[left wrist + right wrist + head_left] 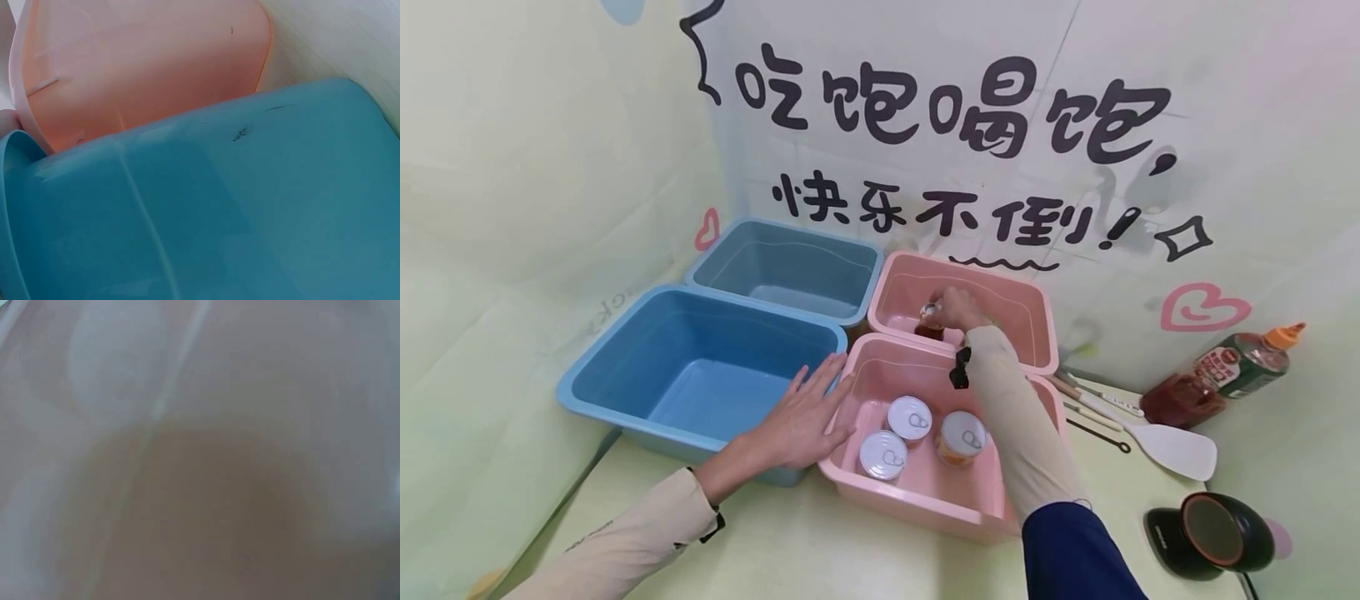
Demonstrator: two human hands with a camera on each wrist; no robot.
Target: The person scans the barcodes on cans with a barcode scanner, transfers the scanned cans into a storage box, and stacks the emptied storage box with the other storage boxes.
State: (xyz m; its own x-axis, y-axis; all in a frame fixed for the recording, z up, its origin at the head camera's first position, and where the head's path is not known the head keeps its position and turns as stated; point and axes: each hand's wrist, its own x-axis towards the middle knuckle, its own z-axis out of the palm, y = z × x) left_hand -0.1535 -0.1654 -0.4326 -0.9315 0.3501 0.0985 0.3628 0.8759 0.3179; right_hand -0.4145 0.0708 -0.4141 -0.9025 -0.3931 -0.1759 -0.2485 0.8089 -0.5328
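Observation:
My right hand (958, 308) reaches into the far pink bin (1037, 333) and grips a small dark red-brown container (929, 332) with a shiny top by its upper end. The fingers hide part of it. My left hand (801, 421) lies with straight, spread fingers over the adjoining rims of the near blue bin (617, 358) and the near pink bin (917, 504). Three pull-tab cans stand in the near pink bin: two white-lidded cans (910, 418) on the left and an orange-labelled can (961, 440) to their right. The right wrist view is blurred.
A far blue bin (782, 229) adjoins the far pink one, against the printed wall. Right of the bins lie a white spatula (1176, 450), other long utensils and a tilted red sauce bottle (1217, 379). A black round device (1213, 533) stands at the front right.

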